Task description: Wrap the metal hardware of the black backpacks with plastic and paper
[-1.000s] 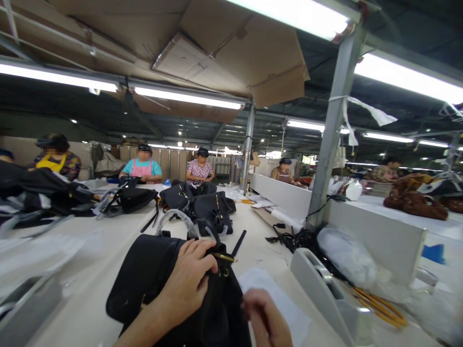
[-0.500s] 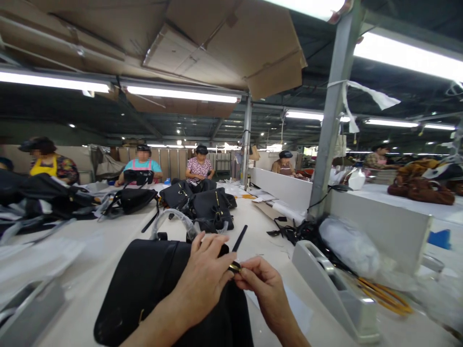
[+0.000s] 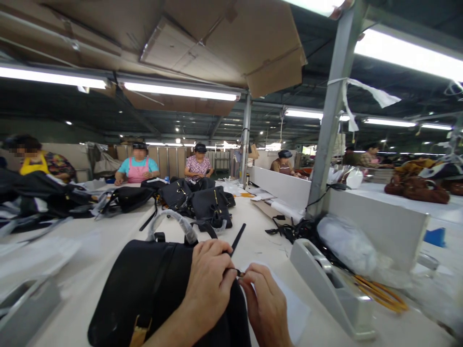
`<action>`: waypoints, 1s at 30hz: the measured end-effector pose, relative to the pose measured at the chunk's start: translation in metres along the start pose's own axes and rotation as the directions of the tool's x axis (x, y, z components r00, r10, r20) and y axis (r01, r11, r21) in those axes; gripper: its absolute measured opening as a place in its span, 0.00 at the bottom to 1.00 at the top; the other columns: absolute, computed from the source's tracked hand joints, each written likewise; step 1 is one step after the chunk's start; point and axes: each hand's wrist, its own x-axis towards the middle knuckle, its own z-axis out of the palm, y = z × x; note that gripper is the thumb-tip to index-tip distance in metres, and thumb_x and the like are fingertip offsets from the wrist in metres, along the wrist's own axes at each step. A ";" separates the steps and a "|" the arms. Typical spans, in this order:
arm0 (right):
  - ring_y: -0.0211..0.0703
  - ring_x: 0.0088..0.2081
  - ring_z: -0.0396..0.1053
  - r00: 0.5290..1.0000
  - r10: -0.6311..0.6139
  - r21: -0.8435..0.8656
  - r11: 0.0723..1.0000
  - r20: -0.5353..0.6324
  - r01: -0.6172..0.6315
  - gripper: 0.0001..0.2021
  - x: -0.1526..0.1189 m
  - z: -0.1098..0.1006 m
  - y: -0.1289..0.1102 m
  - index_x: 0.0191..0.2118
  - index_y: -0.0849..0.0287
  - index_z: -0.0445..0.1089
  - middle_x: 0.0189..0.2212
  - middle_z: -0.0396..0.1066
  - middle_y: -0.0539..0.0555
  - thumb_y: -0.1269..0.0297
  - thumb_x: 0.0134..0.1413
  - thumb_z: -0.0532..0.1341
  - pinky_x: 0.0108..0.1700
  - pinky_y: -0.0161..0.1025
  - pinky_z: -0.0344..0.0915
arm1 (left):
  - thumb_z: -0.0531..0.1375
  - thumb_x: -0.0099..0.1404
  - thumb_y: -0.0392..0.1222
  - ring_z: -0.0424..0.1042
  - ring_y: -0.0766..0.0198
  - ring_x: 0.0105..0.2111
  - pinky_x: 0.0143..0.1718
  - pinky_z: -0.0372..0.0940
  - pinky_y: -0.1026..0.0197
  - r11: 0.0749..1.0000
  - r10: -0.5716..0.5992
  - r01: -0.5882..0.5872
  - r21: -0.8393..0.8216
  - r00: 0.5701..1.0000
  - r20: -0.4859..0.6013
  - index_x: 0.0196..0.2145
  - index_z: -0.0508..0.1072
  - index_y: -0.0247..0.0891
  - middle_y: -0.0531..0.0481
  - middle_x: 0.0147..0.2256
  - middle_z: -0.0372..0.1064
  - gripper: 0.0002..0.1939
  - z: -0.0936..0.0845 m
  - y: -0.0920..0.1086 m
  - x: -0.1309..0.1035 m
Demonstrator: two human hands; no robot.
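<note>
A black bag (image 3: 139,279) lies in front of me, its handle (image 3: 188,230) wrapped in clear plastic and a gold fitting (image 3: 140,332) near its lower edge. Resting over the bag's right side, my left hand (image 3: 211,274) is closed on a thin black strap, whose loose end (image 3: 238,238) sticks up beyond the fingers. My right hand (image 3: 266,300) pinches a small dark piece with a buckle (image 3: 239,273) just off the left thumb tip. Fingers hide most of that buckle.
Grey tape dispensers stand at right (image 3: 333,289) and left (image 3: 29,308). More black bags (image 3: 210,207) lie farther up the table. Black straps (image 3: 296,231) and a plastic bundle (image 3: 345,246) lie by the low partition (image 3: 379,226). Several co-workers sit beyond.
My right hand has turned, its fingers curling over the buckle, which shows less gold than before. The left hand stays on the strap. A co-worker in a pink apron no longer holds up a bag.
</note>
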 end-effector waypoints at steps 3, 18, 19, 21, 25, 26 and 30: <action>0.43 0.34 0.68 0.997 -0.061 -0.120 0.991 -0.056 0.054 0.08 0.002 0.000 -0.006 0.31 0.56 0.65 0.30 0.70 0.55 0.71 0.63 0.55 0.37 0.38 0.63 | 0.57 0.59 0.29 0.67 0.56 0.46 0.52 0.54 0.46 0.999 -0.026 0.027 -0.032 1.000 0.017 0.22 0.72 0.39 0.51 0.41 0.73 0.11 -0.001 0.002 0.000; 0.43 0.27 0.70 0.757 0.561 0.250 0.722 0.335 -0.645 0.19 0.009 -0.033 0.002 0.30 0.55 0.69 0.22 0.70 0.49 0.48 0.64 0.50 0.32 0.37 0.67 | 0.58 0.59 0.29 0.67 0.55 0.47 0.53 0.54 0.46 0.997 -0.020 0.020 -0.080 1.000 0.000 0.25 0.76 0.41 0.51 0.42 0.73 0.12 -0.003 -0.007 -0.001; 0.43 0.30 0.71 0.760 0.556 0.261 0.721 0.337 -0.643 0.20 0.014 -0.031 -0.001 0.31 0.55 0.70 0.24 0.72 0.51 0.49 0.64 0.49 0.35 0.38 0.67 | 0.58 0.59 0.28 0.67 0.55 0.46 0.53 0.54 0.46 0.997 -0.015 0.015 -0.078 1.000 0.001 0.25 0.76 0.42 0.51 0.42 0.73 0.12 -0.003 -0.008 -0.001; 0.46 0.38 0.72 0.801 0.502 0.281 0.758 0.325 -0.589 0.16 0.025 -0.026 -0.006 0.34 0.54 0.74 0.34 0.74 0.54 0.50 0.61 0.55 0.40 0.38 0.67 | 0.59 0.58 0.27 0.67 0.56 0.46 0.53 0.54 0.46 0.997 -0.011 0.011 -0.071 1.000 -0.001 0.26 0.77 0.43 0.51 0.42 0.73 0.12 -0.002 -0.009 -0.001; 0.45 0.36 0.70 0.880 0.370 0.315 0.832 0.297 -0.457 0.11 0.037 -0.020 -0.008 0.29 0.54 0.73 0.32 0.71 0.52 0.54 0.56 0.61 0.40 0.38 0.66 | 0.59 0.58 0.27 0.67 0.56 0.47 0.54 0.55 0.46 0.997 -0.009 0.009 -0.070 1.000 0.000 0.27 0.79 0.43 0.52 0.43 0.74 0.13 -0.003 -0.010 -0.001; 0.44 0.33 0.68 0.877 0.390 0.308 0.829 0.280 -0.467 0.13 0.036 -0.021 -0.007 0.27 0.54 0.70 0.28 0.69 0.51 0.53 0.58 0.59 0.38 0.37 0.66 | 0.59 0.58 0.27 0.67 0.55 0.48 0.54 0.55 0.46 0.997 -0.011 0.011 -0.077 1.000 0.001 0.28 0.79 0.44 0.51 0.44 0.74 0.13 -0.004 -0.011 -0.002; 0.44 0.31 0.68 0.813 0.540 0.253 0.773 0.218 -0.581 0.20 0.030 -0.029 -0.002 0.25 0.53 0.65 0.24 0.67 0.50 0.50 0.64 0.50 0.36 0.38 0.66 | 0.59 0.57 0.26 0.67 0.55 0.48 0.55 0.55 0.45 0.993 -0.031 0.031 -0.110 1.000 -0.002 0.29 0.80 0.45 0.51 0.45 0.74 0.15 -0.005 -0.013 -0.003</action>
